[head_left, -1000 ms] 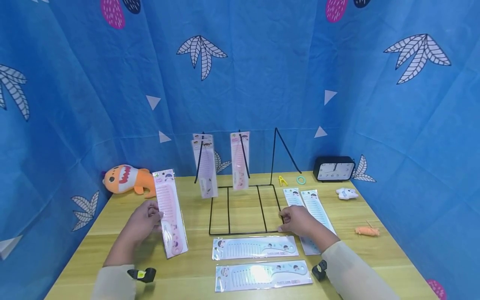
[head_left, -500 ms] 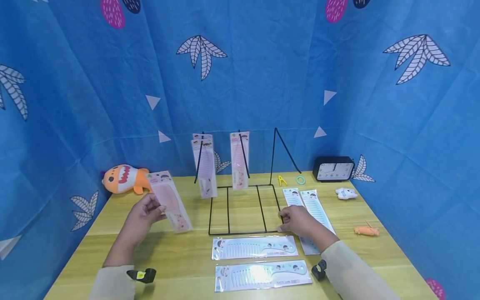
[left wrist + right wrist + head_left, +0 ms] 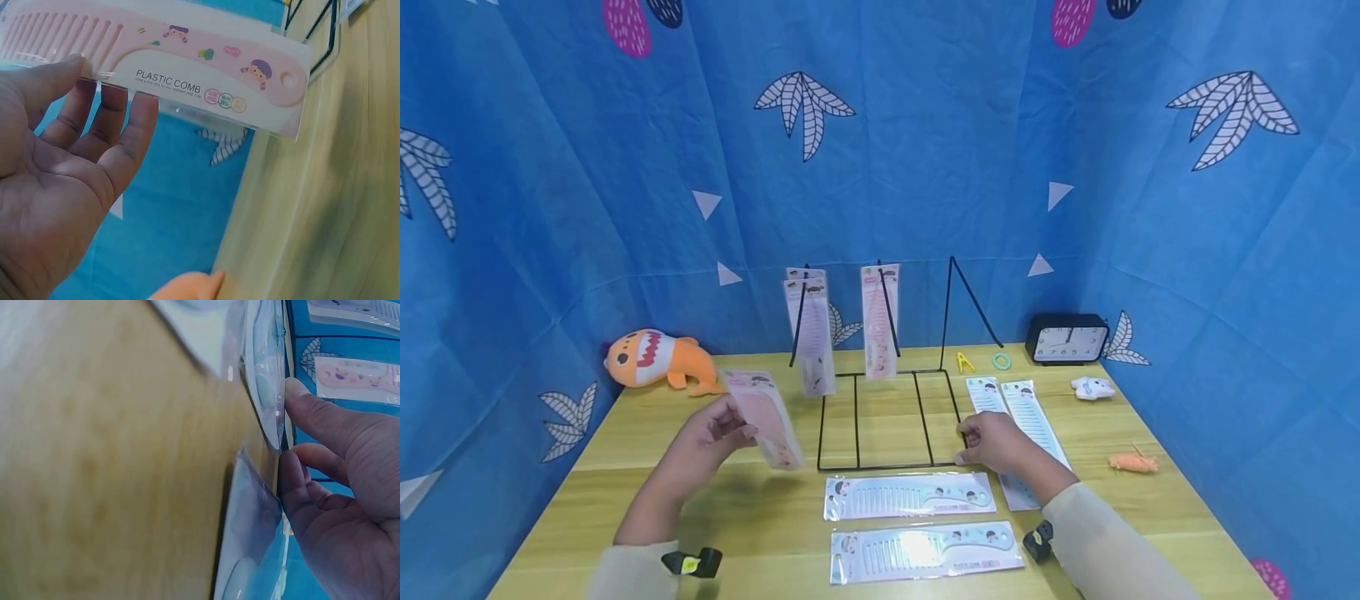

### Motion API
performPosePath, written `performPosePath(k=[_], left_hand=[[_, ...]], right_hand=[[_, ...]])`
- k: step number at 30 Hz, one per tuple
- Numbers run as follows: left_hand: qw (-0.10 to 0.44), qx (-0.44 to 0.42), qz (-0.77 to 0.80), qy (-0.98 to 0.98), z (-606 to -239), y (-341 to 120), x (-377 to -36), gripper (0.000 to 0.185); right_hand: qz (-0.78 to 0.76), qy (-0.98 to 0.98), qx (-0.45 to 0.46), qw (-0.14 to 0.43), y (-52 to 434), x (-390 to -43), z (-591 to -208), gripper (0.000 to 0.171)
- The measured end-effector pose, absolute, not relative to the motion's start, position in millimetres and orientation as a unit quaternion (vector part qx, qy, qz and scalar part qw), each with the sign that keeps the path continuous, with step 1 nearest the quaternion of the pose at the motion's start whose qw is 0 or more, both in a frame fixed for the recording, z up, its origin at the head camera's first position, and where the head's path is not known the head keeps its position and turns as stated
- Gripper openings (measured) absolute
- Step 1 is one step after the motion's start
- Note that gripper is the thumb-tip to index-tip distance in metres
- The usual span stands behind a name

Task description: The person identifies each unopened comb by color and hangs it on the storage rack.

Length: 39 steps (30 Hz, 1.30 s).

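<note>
My left hand (image 3: pixel 700 442) pinches a packaged pink plastic comb (image 3: pixel 766 421) between thumb and fingers, raised and tilted left of the rack. In the left wrist view the pack's handle end, with a hole (image 3: pixel 289 80), points right, away from the hand. My right hand (image 3: pixel 1000 442) holds the front right corner of the black wire display rack (image 3: pixel 895 464), thumb and curled fingers at its base. Two packaged combs, a purple one (image 3: pixel 815 337) with another behind it, hang on the rack's left hook. A pink packaged comb (image 3: pixel 878 333) hangs on the middle hook; the right hook (image 3: pixel 976 300) is bare.
Two packaged blue combs, a rear one (image 3: pixel 910 495) and a front one (image 3: pixel 925 552), lie before the rack. Two more blue packs (image 3: pixel 1033 421) lie under the right forearm. An orange plush shark (image 3: pixel 658 358), a black clock (image 3: pixel 1067 338) and small toys stand around the edges.
My left hand has turned the pink comb pack, lifted its lower end off the table area and carried it right toward the rack. My right hand has stayed at the rack's corner.
</note>
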<state>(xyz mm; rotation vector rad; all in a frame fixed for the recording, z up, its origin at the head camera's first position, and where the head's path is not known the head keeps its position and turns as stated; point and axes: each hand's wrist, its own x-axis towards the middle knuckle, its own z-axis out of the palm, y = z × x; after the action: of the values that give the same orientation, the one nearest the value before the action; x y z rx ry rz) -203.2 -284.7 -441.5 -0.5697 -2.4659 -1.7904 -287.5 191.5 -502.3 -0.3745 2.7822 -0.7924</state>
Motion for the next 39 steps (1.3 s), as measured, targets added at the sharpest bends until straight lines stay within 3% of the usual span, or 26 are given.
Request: performPosePath(k=[9,27,39], left_hand=[[0.037,-0.174,-0.542,-0.821,-431,-247,-195,0.011],[0.036,-0.15,-0.547,-0.823,-436,-149,-208,0.012],[0.026,-0.146,-0.532,-0.834,-437,-127,-215,0.013]], right_hand=[[-0.268,0.949,-0.12,0.111,191,-288,-500,0.058],[-0.274,0.948,-0.109,0.119,191,-287,-503,0.056],[-0.271,0.948,-0.122,0.115,191,-288,-503,0.053]])
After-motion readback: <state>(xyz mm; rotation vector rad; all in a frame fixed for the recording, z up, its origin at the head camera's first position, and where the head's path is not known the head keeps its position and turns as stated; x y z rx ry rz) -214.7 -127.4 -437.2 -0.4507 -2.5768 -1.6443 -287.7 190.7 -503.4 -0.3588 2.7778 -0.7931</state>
